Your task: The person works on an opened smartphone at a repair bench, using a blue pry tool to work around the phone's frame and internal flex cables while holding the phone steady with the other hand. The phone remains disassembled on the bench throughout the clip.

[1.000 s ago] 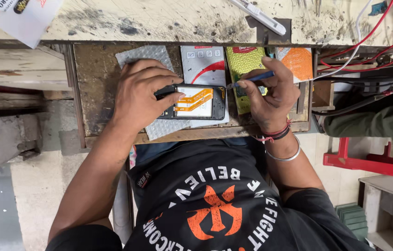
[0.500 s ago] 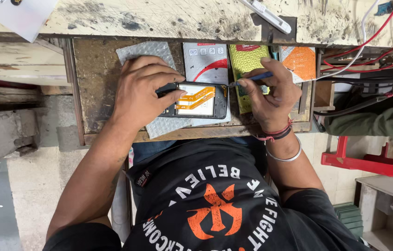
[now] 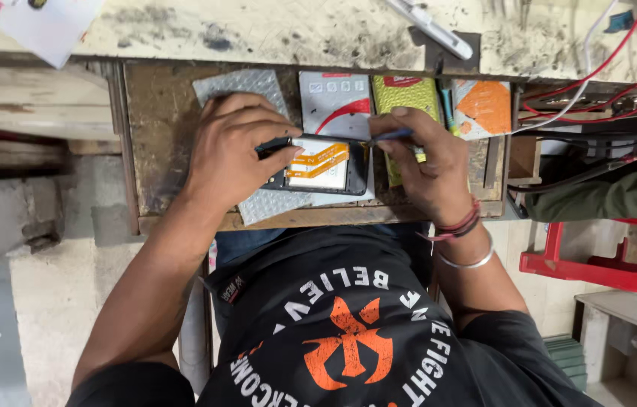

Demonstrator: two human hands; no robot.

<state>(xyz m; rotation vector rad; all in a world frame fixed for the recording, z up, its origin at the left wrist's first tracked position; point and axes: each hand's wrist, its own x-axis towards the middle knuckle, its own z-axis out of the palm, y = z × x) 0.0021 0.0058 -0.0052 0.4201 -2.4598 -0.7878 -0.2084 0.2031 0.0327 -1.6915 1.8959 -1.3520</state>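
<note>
A worn brown tabletop [image 3: 160, 128] fills the upper middle of the frame, its wood scuffed and stained, with a raised edge strip along its near side. Directly on it, toward the left, lies a grey bubble-wrap pouch [image 3: 239, 84], and an opened phone [image 3: 318, 166] rests partly on that pouch. Just right of the pouch lies a white packet with a red stripe [image 3: 333, 102], then a yellow-green packet [image 3: 407, 96], then an orange and white packet [image 3: 484, 107] at the right end. Beyond it, along the top of the frame, runs a pale, soot-marked shelf [image 3: 281, 30] carrying a white pen-shaped tool [image 3: 431, 29] at upper right.
</note>
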